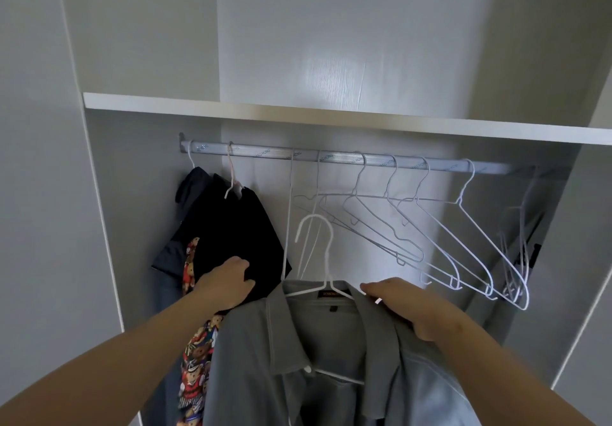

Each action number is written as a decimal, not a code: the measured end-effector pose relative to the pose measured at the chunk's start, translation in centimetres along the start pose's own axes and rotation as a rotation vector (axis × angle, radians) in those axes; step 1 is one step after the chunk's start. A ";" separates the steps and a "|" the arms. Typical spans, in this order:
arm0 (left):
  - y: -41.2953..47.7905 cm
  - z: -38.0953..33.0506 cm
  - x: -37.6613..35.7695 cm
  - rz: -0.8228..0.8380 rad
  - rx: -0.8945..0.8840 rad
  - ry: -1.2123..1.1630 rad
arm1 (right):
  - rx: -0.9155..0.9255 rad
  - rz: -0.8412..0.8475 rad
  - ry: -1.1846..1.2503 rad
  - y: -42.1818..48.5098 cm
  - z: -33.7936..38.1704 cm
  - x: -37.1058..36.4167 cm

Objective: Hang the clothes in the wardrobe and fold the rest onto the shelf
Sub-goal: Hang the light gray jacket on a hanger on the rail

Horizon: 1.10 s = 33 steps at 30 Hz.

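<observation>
A grey collared shirt [298, 359] sits on a white wire hanger [319, 246], held up below the wardrobe rail [331, 157]. My right hand [407, 306] grips the shirt's right shoulder and the hanger end. My left hand [228, 281] rests against a black garment [238, 227] that hangs at the rail's left end, with fingers slightly curled. A dark T-shirt with a teddy-bear print [195, 352] hangs behind it, partly hidden by my left arm.
Several bare white hangers [430, 227] hang along the middle and right of the rail. A white shelf [298, 117] runs above the rail. The wardrobe's side panels [99, 227] close in left and right.
</observation>
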State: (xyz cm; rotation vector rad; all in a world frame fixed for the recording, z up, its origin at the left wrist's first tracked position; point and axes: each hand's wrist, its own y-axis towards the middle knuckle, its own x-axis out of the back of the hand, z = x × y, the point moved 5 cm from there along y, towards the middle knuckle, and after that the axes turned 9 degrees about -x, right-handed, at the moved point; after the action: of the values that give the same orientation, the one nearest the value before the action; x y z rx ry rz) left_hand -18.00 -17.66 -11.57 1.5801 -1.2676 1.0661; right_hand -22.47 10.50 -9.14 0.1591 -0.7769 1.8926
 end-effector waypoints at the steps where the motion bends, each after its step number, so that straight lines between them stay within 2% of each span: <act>1: 0.1 0.5 0.0 0.046 -0.002 0.194 | -0.011 0.024 -0.002 -0.1 0.2 -0.6; 3: 0.2 1.4 0.4 0.100 -0.013 0.481 | -0.024 0.075 0.004 -0.1 0.8 -1.7; 5: 0.4 2.0 0.6 0.127 0.006 0.603 | -0.027 0.121 0.010 -0.1 1.4 -2.6; 10: -0.4 3.9 0.9 0.208 0.075 0.723 | -0.024 0.110 0.038 0.2 2.1 -2.2; 15: -1.7 6.6 1.1 0.066 0.030 0.734 | -0.091 -0.027 0.109 0.3 1.5 -0.1; 21: -0.6 5.9 1.8 0.012 -0.017 0.615 | -0.074 -0.138 0.285 0.3 1.1 1.5; 28: 0.2 3.0 3.4 -0.286 -0.097 0.179 | -0.031 0.010 0.419 -0.1 2.5 -2.9; 31: 0.1 2.9 4.2 -0.434 -0.141 0.104 | -0.005 0.019 0.410 0.2 4.1 -5.2; 33: 0.5 3.7 4.5 -0.457 -0.131 0.094 | 0.017 0.028 0.425 0.6 5.6 -6.6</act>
State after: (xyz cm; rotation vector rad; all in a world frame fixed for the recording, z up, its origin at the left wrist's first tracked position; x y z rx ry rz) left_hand -17.46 -22.55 -8.35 1.5967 -0.8374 0.7415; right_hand -21.32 1.98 -7.95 -0.2391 -0.4745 1.8705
